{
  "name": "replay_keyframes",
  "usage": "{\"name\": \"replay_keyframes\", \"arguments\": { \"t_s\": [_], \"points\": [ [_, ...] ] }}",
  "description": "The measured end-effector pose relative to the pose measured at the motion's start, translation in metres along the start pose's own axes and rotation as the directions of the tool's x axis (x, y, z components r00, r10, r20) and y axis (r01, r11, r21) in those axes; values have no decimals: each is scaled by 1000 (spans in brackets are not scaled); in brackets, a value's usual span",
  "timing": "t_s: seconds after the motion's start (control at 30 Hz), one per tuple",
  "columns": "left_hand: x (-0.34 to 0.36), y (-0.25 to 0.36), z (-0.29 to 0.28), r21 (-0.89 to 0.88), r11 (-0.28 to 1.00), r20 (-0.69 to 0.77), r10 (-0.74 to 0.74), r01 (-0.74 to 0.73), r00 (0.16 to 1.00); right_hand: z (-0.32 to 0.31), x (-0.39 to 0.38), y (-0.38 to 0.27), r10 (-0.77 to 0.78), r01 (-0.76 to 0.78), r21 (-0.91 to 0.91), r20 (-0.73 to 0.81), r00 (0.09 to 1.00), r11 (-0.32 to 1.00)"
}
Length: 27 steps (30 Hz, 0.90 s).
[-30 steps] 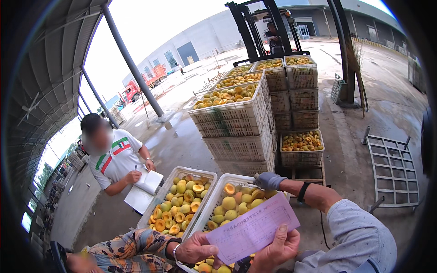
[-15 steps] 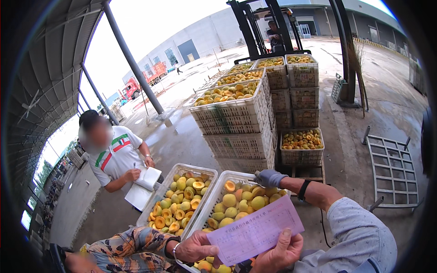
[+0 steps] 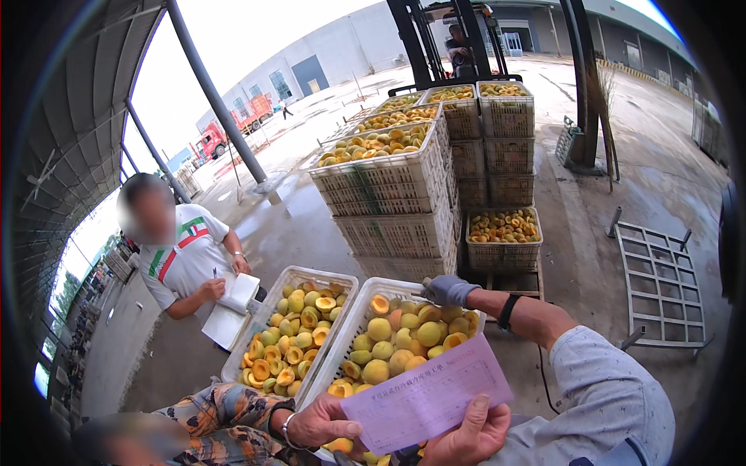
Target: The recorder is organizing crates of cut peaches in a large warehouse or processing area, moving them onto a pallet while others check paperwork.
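Note:
A pink-purple printed paper slip (image 3: 423, 392) is pinched at its lower right by my bare left hand (image 3: 472, 437), thumb on top. A co-worker's hand with a bracelet (image 3: 315, 423), coming from a floral sleeve, touches the slip's left end. My right hand (image 3: 451, 290), in a grey glove with a black band at the wrist, grips the far rim of a white plastic crate (image 3: 353, 320). Halved and whole yellow-green apricots or peaches (image 3: 404, 334) fill this crate, partly hidden under the slip. A second filled crate (image 3: 291, 273) stands against its left side.
At left a person (image 3: 183, 248) in a white shirt holds a pen and open notebook (image 3: 237, 299). Stacked fruit crates (image 3: 381, 186) stand ahead, before a forklift (image 3: 474, 39) with its driver. A metal rack (image 3: 660, 283) lies at right, near a post (image 3: 583, 78).
The view has shifted slightly, so the crates appear a little further left and higher. The slip has tilted slightly; both my hands keep their grips.

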<state>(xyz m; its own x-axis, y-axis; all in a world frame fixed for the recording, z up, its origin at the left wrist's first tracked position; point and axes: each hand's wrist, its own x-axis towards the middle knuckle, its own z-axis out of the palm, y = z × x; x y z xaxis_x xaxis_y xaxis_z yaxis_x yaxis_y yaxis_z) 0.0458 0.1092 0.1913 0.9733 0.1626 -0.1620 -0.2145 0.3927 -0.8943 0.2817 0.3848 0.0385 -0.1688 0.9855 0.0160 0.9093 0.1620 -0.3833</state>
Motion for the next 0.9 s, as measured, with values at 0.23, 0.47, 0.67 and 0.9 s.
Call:
{"name": "replay_keyframes", "arguments": {
  "t_s": [0.23,0.47,0.67,0.9],
  "points": [
    [-18,3,3,-7,1000,64,17,-17,998,-4,0,-3,10,-10,-26,-14,1000,1000],
    [-26,1,34,88,994,44,-62,58,997,2,-6,14,12,-14,-65,-35,999,998],
    [-73,4,54,205,977,152,20,-51,988,-4,1,-7,-18,17,-53,-17,1000,998],
    [-126,25,89,-40,996,269,82,-74,960,-3,-3,-3,4,-4,-64,-8,1000,998]
  ]
}}
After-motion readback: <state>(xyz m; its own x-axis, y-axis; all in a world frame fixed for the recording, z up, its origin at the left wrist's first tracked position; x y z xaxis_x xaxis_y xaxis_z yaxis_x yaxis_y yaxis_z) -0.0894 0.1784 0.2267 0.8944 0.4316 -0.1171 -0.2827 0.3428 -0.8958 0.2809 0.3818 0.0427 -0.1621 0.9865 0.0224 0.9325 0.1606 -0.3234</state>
